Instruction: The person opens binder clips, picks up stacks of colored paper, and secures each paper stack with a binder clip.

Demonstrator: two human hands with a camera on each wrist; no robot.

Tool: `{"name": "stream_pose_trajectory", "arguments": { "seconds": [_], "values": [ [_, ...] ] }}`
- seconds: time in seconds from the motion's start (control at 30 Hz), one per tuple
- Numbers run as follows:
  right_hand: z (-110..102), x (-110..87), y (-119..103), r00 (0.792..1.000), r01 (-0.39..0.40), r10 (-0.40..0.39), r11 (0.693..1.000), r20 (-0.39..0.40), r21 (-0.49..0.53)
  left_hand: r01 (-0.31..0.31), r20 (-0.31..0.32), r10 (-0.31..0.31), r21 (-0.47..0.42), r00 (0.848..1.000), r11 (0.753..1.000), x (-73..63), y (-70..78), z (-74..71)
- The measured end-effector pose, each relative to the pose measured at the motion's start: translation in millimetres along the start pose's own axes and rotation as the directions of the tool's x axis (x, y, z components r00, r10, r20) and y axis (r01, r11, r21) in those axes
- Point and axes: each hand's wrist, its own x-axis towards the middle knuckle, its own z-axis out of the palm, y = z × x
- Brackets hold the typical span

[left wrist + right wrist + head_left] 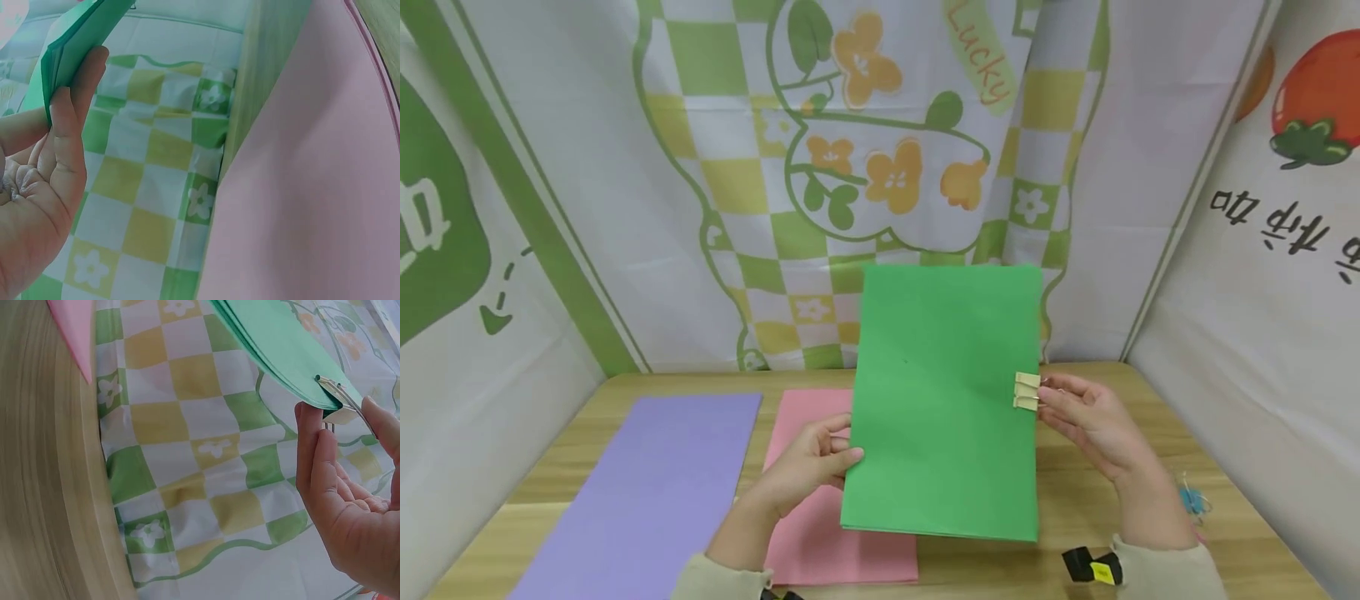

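A stack of green paper sheets [947, 400] stands nearly upright above the table, facing me. My left hand [811, 467] pinches its lower left edge, thumb in front and fingers behind; the left wrist view shows the folded-over layers of the green sheets [75, 53] between them. On the right edge sits a pale yellow binder clip [1027, 390]. My right hand [1093, 421] pinches the clip's wire handles [359, 409], thumb on one side and fingers on the other. The clip's jaws bite over the edge of the sheets in the right wrist view.
Pink paper [805, 533] lies on the wooden table, partly behind the green sheets. Purple paper [655, 492] lies at the left. A small blue clip [1192, 500] rests near the right forearm. A patterned curtain [737, 167] hangs at the back, with white fabric walls on both sides.
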Motion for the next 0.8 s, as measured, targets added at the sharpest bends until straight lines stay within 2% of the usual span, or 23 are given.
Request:
{"name": "stream_pose_trajectory", "arguments": {
  "seconds": [0.23,0.47,0.67,0.8],
  "values": [
    [-10.1,2.7,-3.2,1.0,-0.023,0.023,0.997,-0.013,-0.07,0.004,-0.012,-0.004,0.008,1.0,1.0,9.4,-0.1,6.3],
    [-23.4,6.5,-5.5,0.998,-0.054,0.051,0.99,-0.026,-0.127,0.005,-0.02,-0.005,0.026,1.0,1.0,21.6,2.7,18.5],
    [-35.8,8.3,-3.5,0.996,-0.083,0.077,0.97,-0.033,-0.228,0.001,0.007,-0.001,0.021,1.0,1.0,30.6,0.3,29.4],
    [-43.7,10.2,-2.7,0.994,-0.108,0.104,0.952,-0.027,-0.287,0.011,-0.01,-0.011,0.017,1.0,1.0,36.8,-2.6,37.0]
  ]
}}
